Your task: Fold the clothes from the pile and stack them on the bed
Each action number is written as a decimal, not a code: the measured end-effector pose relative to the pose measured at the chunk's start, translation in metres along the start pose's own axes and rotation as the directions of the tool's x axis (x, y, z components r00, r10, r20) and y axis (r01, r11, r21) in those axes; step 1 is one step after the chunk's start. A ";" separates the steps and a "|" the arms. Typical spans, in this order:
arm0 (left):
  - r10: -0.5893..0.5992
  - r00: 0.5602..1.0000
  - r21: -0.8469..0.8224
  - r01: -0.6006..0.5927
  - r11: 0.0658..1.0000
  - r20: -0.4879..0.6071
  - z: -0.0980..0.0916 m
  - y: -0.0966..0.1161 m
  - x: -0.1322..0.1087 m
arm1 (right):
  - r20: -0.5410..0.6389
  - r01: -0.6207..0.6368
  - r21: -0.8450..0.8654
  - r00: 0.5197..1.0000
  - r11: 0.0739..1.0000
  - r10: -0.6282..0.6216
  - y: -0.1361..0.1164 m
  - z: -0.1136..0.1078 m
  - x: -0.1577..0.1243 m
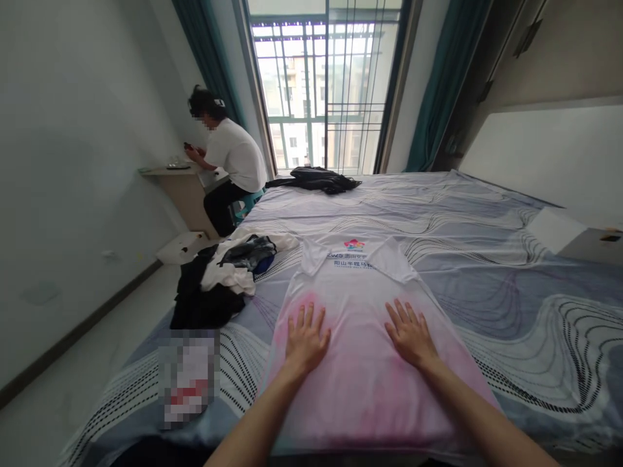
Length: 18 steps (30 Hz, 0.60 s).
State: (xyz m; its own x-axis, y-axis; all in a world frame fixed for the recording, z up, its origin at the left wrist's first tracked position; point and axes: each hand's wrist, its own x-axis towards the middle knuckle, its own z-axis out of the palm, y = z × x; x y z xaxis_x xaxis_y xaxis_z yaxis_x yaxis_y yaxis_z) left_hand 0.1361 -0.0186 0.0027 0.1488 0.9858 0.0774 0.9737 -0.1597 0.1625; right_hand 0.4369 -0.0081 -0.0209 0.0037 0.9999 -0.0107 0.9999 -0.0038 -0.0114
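The shirt (360, 350) lies flat on the bed (506, 259), lengthwise between the two forearms. Its printed end faces the window (302, 84); its lower end reaches the near edge of the bed. The fabric is white at the far end and pink over the middle and lower part. A coloured emblem and dark lettering are printed at the far end, with one white sleeve on either side.

The left hand (307, 340) is palm down on the left half of the shirt, fingers extended and slightly spread. The right hand (411, 337) is palm down on the right half, in the same position. Neither hand has hold of anything; both press only against the fabric. A strip of shirt is exposed between them.

Left of the shirt, I see a heap of black, white and grey clothes (231, 279). Nearer the front is an object (189, 379) too blurred to identify. A dark garment (316, 180) lies at the far edge of the bed, and a box (584, 237) stands on the right side. By the far left corner, a person in a white top (238, 155) sits on a stool (249, 202) beside a small table (168, 172).
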 end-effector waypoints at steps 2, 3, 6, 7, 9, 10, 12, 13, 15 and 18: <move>-0.051 0.998 0.026 0.052 0.998 -0.021 -0.005 -0.012 -0.019 | -0.007 -0.019 -0.012 1.000 1.000 0.019 0.005 0.003 -0.025; -0.074 0.997 0.044 0.075 0.996 -0.032 -0.007 -0.018 -0.028 | -0.020 -0.043 -0.027 0.999 0.999 0.043 0.008 0.004 -0.038; -0.129 0.990 0.114 0.135 0.984 -0.060 -0.017 -0.036 -0.059 | -0.139 -0.182 -0.089 0.976 0.979 0.169 0.018 0.007 -0.077; -0.147 0.986 0.142 0.157 0.977 -0.077 -0.020 -0.041 -0.070 | -0.199 -0.257 -0.098 0.952 0.961 0.234 0.022 0.007 -0.089; -0.208 0.969 0.190 0.231 0.954 -0.133 -0.028 -0.049 -0.093 | -0.296 -0.424 -0.071 0.874 0.903 0.387 0.032 0.006 -0.109; -0.251 0.954 0.203 0.282 0.938 -0.166 -0.032 -0.053 -0.103 | -0.304 -0.500 -0.038 0.831 0.865 0.467 0.038 0.005 -0.117; -0.320 0.931 0.175 0.349 0.920 -0.174 -0.039 -0.060 -0.118 | -0.208 -0.598 0.036 0.779 0.801 0.591 0.052 0.000 -0.127; -0.337 0.931 0.126 0.355 0.927 -0.141 -0.041 -0.064 -0.123 | -0.124 -0.600 0.072 0.787 0.797 0.604 0.060 -0.004 -0.129; -0.345 0.938 -0.060 0.343 0.937 -0.031 -0.047 -0.072 -0.125 | 0.017 -0.541 0.166 0.838 0.824 0.546 0.075 -0.011 -0.131; -0.381 0.920 -0.431 0.381 0.818 0.091 -0.056 -0.083 -0.125 | 0.032 -0.440 0.381 0.885 0.813 0.464 0.094 -0.022 -0.133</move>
State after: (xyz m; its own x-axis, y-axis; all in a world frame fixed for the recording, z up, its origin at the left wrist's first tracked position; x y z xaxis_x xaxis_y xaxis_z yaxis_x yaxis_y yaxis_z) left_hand 0.0276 -0.1310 0.0344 -0.2184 0.9726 -0.0799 0.7786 0.2230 0.5865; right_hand 0.5302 -0.1409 0.0013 0.4666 0.8832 -0.0465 0.8074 -0.4469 -0.3852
